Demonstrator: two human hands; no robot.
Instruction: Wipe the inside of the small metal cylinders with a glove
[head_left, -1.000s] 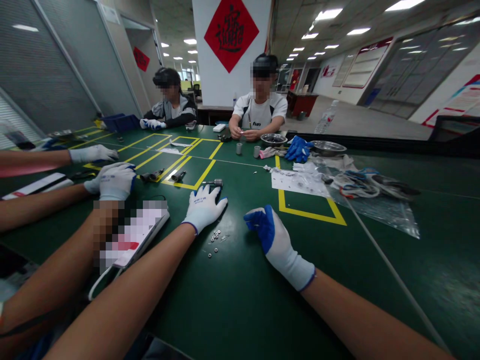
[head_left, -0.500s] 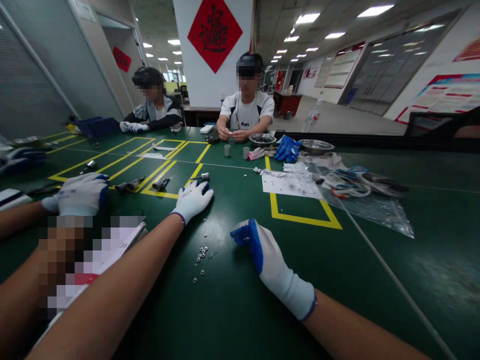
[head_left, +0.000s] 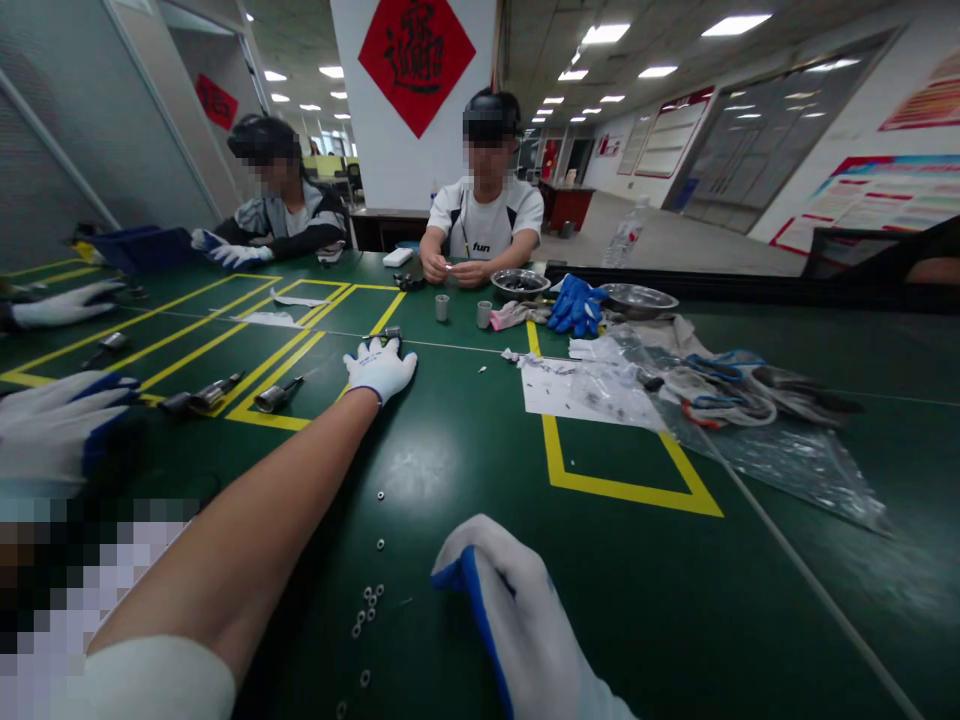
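Note:
My left hand [head_left: 380, 370], in a white glove with blue coating, reaches far across the green table. Its fingers are spread just in front of a small metal cylinder with a thin shaft [head_left: 391, 333]; I cannot tell whether they touch it. Closer to me, my right hand [head_left: 517, 620], gloved alike, is bent with its fingers curled together. Its fingertips and palm are mostly hidden, so whatever they may hold does not show. Several small metal nuts [head_left: 369, 603] lie scattered on the table to the left of my right hand.
More metal cylinders with shafts [head_left: 277, 396] lie left of my arm. A co-worker's gloved hand [head_left: 60, 430] is at the left edge. White paper [head_left: 551, 390], a plastic bag [head_left: 810, 470], gloves [head_left: 577, 305] and metal bowls [head_left: 519, 283] lie ahead and right. Two people sit opposite.
My left hand has stretched farther forward, toward the metal cylinder. My view has shifted, and my right hand appears lower and closer. The neighbour's gloved hand has moved toward the left edge.

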